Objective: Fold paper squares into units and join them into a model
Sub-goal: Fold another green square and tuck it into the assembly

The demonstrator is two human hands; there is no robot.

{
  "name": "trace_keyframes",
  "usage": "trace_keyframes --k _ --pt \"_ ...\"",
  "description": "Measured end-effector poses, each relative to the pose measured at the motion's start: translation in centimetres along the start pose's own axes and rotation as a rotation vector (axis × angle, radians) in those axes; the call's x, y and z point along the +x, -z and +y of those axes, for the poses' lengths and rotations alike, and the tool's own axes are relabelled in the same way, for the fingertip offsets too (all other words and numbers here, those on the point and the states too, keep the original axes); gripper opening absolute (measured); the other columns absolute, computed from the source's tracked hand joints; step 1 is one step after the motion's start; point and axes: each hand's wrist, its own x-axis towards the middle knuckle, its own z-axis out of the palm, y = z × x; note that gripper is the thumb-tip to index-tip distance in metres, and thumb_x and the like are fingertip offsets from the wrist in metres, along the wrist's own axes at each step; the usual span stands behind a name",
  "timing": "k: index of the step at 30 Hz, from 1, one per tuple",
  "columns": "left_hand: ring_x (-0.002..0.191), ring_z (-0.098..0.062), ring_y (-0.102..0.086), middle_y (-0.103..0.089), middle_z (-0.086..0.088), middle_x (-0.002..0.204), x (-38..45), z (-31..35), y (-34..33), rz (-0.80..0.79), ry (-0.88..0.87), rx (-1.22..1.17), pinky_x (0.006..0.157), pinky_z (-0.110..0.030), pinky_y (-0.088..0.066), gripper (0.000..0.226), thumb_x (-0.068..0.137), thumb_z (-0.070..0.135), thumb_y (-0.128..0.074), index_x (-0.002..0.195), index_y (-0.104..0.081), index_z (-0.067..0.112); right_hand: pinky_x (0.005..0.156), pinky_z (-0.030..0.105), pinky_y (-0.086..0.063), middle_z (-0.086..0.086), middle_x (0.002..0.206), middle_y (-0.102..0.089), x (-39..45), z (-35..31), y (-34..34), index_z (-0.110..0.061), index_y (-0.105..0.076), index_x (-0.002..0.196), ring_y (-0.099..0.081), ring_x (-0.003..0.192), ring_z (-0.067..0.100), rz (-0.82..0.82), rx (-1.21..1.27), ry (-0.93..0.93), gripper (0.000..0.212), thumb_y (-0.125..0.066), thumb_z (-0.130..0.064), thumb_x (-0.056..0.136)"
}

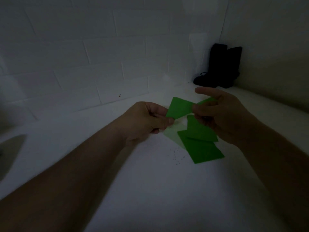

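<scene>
Both hands hold one folded green paper piece (179, 108) up off the white surface (150, 181) — lifted so it can be worked in the air. Left hand (147, 121) pinches its lower left corner, thumb and fingers clamped on the paper. Right hand (217, 114) pinches the right end between thumb and a finger, index finger (200, 90) sticking out straight and free, probably to steady the piece for the next crease or tuck. More green papers (200, 146) lie overlapped on the surface just under the right hand, with a paler sheet (173, 134) beneath — kept close for reach. Dark boots (219, 66) stand in the far corner by the wall.
</scene>
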Motion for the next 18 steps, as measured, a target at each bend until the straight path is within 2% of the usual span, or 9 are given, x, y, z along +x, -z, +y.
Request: trace_keyframes --k 3,5,7,9,11,13,16,18 --pt "0.069 -0.010 -0.063 -0.074 -0.010 0.087 0.5 -0.3 0.3 0.069 0.006 -0.061 0.065 -0.020 -0.055 0.014 0.087 0.005 -0.077 0.100 -0.079 0.010 0.071 0.033 -0.060 0.005 0.062 -0.066 0.2 0.1 0.4 -0.020 -0.060 0.133 -0.066 0.062 0.018 0.016 -0.046 -0.003 0.058 -0.074 0.003 0.081" --pt "0.070 -0.011 -0.063 -0.073 -0.009 0.087 0.8 -0.6 0.6 0.113 0.006 -0.070 0.067 -0.022 -0.055 0.014 0.088 0.006 -0.076 0.100 -0.079 0.012 0.077 0.036 -0.059 0.010 0.068 -0.069 0.1 0.3 0.7 -0.019 -0.058 0.135 -0.064 0.066 0.020 -0.006 -0.204 0.017 0.061 -0.076 0.002 0.081" --pt "0.071 -0.012 -0.063 -0.073 -0.011 0.089 1.0 -0.8 0.8 0.150 0.008 -0.078 0.069 -0.024 -0.055 0.016 0.088 0.007 -0.076 0.103 -0.079 0.013 0.071 0.028 -0.057 0.016 0.079 -0.073 -0.1 0.5 0.7 -0.020 -0.057 0.137 -0.063 0.065 0.017 -0.031 -0.364 0.041 0.062 -0.078 0.000 0.082" --pt "0.073 -0.013 -0.063 -0.073 -0.012 0.089 1.2 -0.9 0.9 0.178 0.004 -0.100 0.072 -0.026 -0.056 0.019 0.089 0.006 -0.075 0.107 -0.077 0.012 0.070 0.025 -0.058 0.010 0.084 -0.077 0.0 0.6 0.7 -0.022 -0.056 0.138 -0.068 0.065 0.012 -0.033 -0.431 0.038 0.064 -0.078 -0.002 0.081" --pt "0.076 -0.015 -0.065 -0.074 -0.012 0.090 1.3 -0.9 1.0 0.198 -0.004 -0.136 0.075 -0.027 -0.056 0.020 0.091 0.005 -0.073 0.109 -0.076 0.013 0.075 0.030 -0.061 0.006 0.084 -0.078 0.1 0.7 0.8 -0.024 -0.055 0.139 -0.070 0.068 0.013 -0.011 -0.483 0.058 0.066 -0.079 -0.002 0.081" --pt "0.079 -0.015 -0.067 -0.076 -0.013 0.091 1.2 -0.8 1.0 0.213 -0.009 -0.167 0.075 -0.026 -0.057 0.022 0.090 0.005 -0.075 0.109 -0.075 0.015 0.075 0.034 -0.063 0.011 0.084 -0.077 0.2 0.8 0.9 -0.021 -0.057 0.137 -0.069 0.069 0.017 0.020 -0.475 0.069 0.064 -0.078 0.000 0.081" --pt "0.079 -0.015 -0.068 -0.074 -0.007 0.084 1.4 -1.0 1.0 0.256 -0.010 -0.148 0.077 -0.027 -0.058 0.025 0.084 0.009 -0.081 0.107 -0.076 0.019 0.086 0.049 -0.059 0.028 0.094 -0.071 0.2 0.7 1.0 -0.015 -0.058 0.135 -0.063 0.073 0.026 0.005 -0.368 0.008 0.060 -0.075 0.007 0.081" --pt "0.078 -0.014 -0.068 -0.072 -0.001 0.079 1.4 -1.2 1.1 0.286 -0.017 -0.103 0.080 -0.029 -0.061 0.025 0.081 0.012 -0.085 0.104 -0.077 0.018 0.081 0.045 -0.057 0.033 0.099 -0.068 0.1 0.4 1.1 -0.016 -0.057 0.135 -0.060 0.073 0.028 0.000 -0.347 -0.018 0.061 -0.074 0.007 0.082"
